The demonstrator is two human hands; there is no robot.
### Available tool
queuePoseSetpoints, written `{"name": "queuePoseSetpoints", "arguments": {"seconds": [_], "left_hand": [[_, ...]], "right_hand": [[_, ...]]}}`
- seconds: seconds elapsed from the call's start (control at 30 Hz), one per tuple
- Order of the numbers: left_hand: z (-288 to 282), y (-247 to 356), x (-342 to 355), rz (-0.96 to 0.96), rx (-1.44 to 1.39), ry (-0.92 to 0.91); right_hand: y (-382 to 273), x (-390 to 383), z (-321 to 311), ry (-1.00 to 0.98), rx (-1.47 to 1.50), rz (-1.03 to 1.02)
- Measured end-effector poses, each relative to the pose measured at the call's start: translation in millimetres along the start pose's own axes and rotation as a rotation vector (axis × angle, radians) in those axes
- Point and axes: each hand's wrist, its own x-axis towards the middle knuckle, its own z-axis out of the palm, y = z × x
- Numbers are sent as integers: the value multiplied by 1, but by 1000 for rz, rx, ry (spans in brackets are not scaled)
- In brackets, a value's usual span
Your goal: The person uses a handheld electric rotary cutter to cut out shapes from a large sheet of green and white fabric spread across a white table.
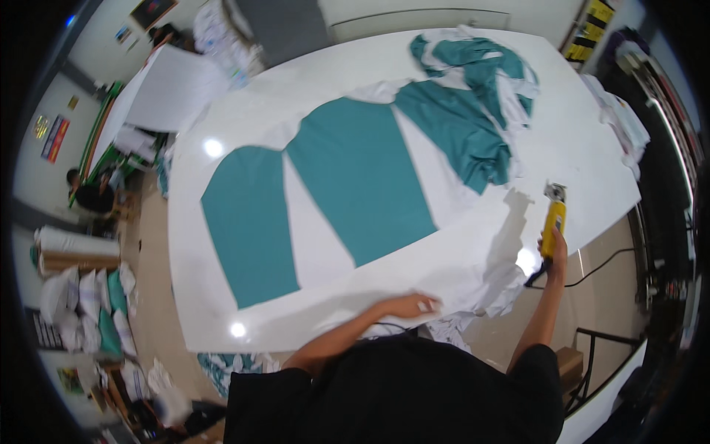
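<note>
My right hand (556,255) is wrapped round the yellow body of an electric rotary fabric cutter (553,222). Its metal blade head points away from me over the right part of the table. My left hand (413,305) hovers near the table's front edge, fingers loosely bent and apart, holding nothing. Across the white table (222,325) lies a length of white fabric printed with teal panels (362,177), spread flat on the left and middle. Its right end is bunched into a crumpled teal and white heap (481,74). White cloth (495,292) hangs over the near edge beside my left hand.
A black cord (606,260) runs from the cutter side toward the right. Folded white fabric (621,122) rests on the table's right edge. Sacks (89,311) and rolls (78,240) are stacked at the left. Another person (95,194) is at the far left.
</note>
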Motion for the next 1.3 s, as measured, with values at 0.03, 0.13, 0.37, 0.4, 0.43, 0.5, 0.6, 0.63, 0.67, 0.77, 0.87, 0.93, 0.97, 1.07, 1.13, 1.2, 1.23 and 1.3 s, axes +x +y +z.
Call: {"name": "queuePoseSetpoints", "arguments": {"seconds": [0.03,0.13,0.37,0.4,0.43,0.5,0.6,0.63,0.67,0.77,0.87,0.93,0.97,1.07,1.13,1.2,1.23,1.3], "left_hand": [[-24,-27,-28,111,29,288],[-85,-121,-142,-53,-154,1038],[-113,-220,-391,-821,448,1227],[-107,-218,-409,-939,409,1155],[-99,-227,-423,-937,388,1151],[-82,-247,-437,-924,337,1134],[-68,-253,-436,-908,351,1159],[-68,-254,-441,-901,340,1155],[-71,-254,-443,-887,329,1146],[-70,-255,-454,-869,333,1128],[-71,-260,-470,-884,319,1106],[-71,-262,-474,-894,296,1087],[-71,-261,-475,-895,284,1080],[-69,-263,-474,-890,263,1077],[-69,-263,-474,-885,256,1082],[-69,-263,-473,-880,253,1088],[-70,-263,-473,-878,251,1092],[-70,-265,-472,-875,248,1102]], "right_hand": [[-1,-44,19,-6,-16,-33],[5,-173,104,-87,-15,-147],[63,-321,250,-503,-773,-19],[81,-338,265,-529,-911,-56],[99,-352,281,-561,-1045,-102],[126,-383,303,-639,-1185,-240],[142,-423,321,-641,-1206,-255],[146,-432,325,-648,-1216,-265],[149,-439,328,-647,-1228,-274],[156,-452,335,-666,-1261,-277],[158,-456,348,-684,-1296,-237],[164,-459,358,-665,-1284,-254],[167,-459,362,-654,-1277,-264],[176,-456,374,-641,-1272,-286],[178,-454,383,-635,-1278,-294],[177,-453,393,-624,-1282,-274],[176,-453,399,-614,-1284,-253],[174,-454,403,-597,-1300,-218]]}}
